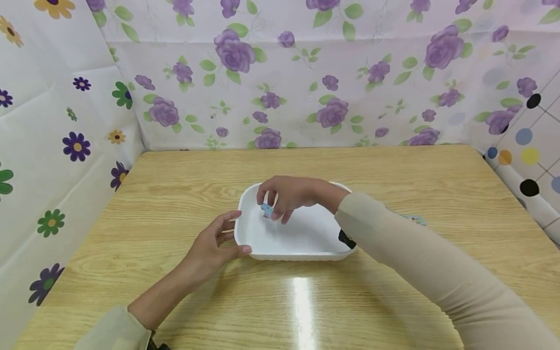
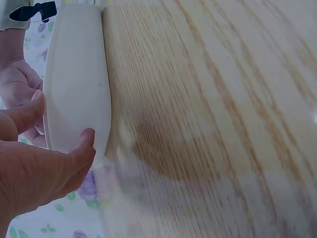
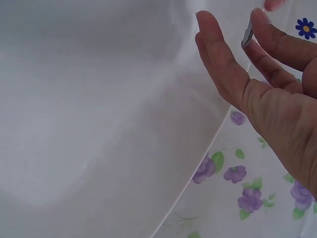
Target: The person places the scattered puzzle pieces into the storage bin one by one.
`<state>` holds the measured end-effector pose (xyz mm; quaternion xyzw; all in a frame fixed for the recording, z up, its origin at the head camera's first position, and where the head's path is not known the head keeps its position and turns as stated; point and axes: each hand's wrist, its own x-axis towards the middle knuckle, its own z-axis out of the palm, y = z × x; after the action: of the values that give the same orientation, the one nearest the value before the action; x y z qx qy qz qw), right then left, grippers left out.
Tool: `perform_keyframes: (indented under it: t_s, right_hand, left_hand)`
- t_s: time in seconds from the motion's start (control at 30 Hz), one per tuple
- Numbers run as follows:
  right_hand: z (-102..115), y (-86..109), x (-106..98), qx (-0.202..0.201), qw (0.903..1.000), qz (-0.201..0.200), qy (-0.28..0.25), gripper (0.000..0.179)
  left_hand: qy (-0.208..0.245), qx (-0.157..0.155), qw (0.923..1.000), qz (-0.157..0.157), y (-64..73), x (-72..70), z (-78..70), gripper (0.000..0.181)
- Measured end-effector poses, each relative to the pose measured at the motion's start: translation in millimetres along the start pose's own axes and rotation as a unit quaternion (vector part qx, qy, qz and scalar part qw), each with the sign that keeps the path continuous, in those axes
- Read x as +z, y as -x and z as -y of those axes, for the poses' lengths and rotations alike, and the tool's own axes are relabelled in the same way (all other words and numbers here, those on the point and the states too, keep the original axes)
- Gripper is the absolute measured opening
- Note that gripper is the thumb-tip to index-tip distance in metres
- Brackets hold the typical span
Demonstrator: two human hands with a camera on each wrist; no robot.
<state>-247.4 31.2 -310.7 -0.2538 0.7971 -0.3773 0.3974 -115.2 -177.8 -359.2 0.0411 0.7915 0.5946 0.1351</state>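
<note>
A white plastic tray (image 1: 302, 238) with rounded corners stands on the table. My left hand (image 1: 214, 248) holds its left end, thumb at the front corner and fingers along the outer side. In the left wrist view, that hand (image 2: 44, 168) lies against the tray's outer wall (image 2: 79, 74). Over the tray's left part, my right hand (image 1: 290, 194) pinches a small, thin, light-blue jigsaw puzzle piece (image 1: 266, 210). The piece (image 3: 247, 34) appears edge-on between thumb and finger in the right wrist view; the other fingers extend away from it.
The wooden table (image 1: 183, 180) reaches back to a flowered cloth wall (image 1: 297, 87). Partly behind the right sleeve (image 1: 415, 257) lies a flat, light-blue patterned thing (image 1: 414, 219), right of the tray. Dark straps show at both wrists.
</note>
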Motion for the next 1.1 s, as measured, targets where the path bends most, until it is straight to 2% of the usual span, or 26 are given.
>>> perform_keyframes:
  t_s: [0.13,0.33,0.43,0.67,0.87,1.1]
  right_hand:
    - [3,-2.0,4,0.007,0.9994,-0.012,0.033,0.044]
    - [8,-0.8,5,0.016,0.9959,-0.027,0.085,0.057]
    - [8,1.5,4,0.018,0.9952,-0.03,0.092,0.06]
    - [0,6.0,-5,-0.013,0.9975,-0.041,0.056,0.054]
    - [-7,8.3,-10,-0.043,0.9984,-0.03,0.021,0.052]
    - [-10,15.8,-20,-0.039,0.9991,-0.013,0.007,0.053]
  left_hand:
    - [0.002,0.002,1.0,0.0,0.2,0.6,-0.8,0.079]
    - [-0.004,0.005,1.0,0.003,-0.3,1.2,-1.8,0.079]
    - [-0.008,0.005,0.9999,0.004,-0.4,1.0,-1.9,0.08]
    - [-0.008,-0.001,1.0,0.002,-0.4,0.1,-0.7,0.08]
    - [-0.006,-0.004,1.0,-0.001,-0.3,-0.5,-0.6,0.079]
    - [-0.003,-0.004,1.0,-0.001,-1.4,0.7,-1.9,0.079]
